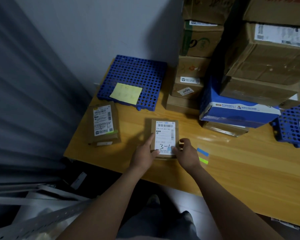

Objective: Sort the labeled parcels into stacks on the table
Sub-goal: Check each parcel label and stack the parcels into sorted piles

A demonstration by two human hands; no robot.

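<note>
A small brown parcel [164, 134] lies flat on the wooden table [241, 161], its white label marked "3-1" by hand. My left hand [144, 153] holds its near left edge, thumb on the label and index finger along the side. My right hand [186, 153] grips its near right corner, thumb pressing a small blue sticker onto the label. A second flat brown parcel [104, 123] with a label and a green strip lies at the table's left end.
A blue perforated tray [145, 73] with a yellow note [126, 93] sits at the back left. Tall stacks of cardboard boxes [194, 66] and a blue-white box [235, 110] fill the back right. Another blue tray [291, 125] is at the far right. Blue and green sticker strips [203, 155] lie right of my hands.
</note>
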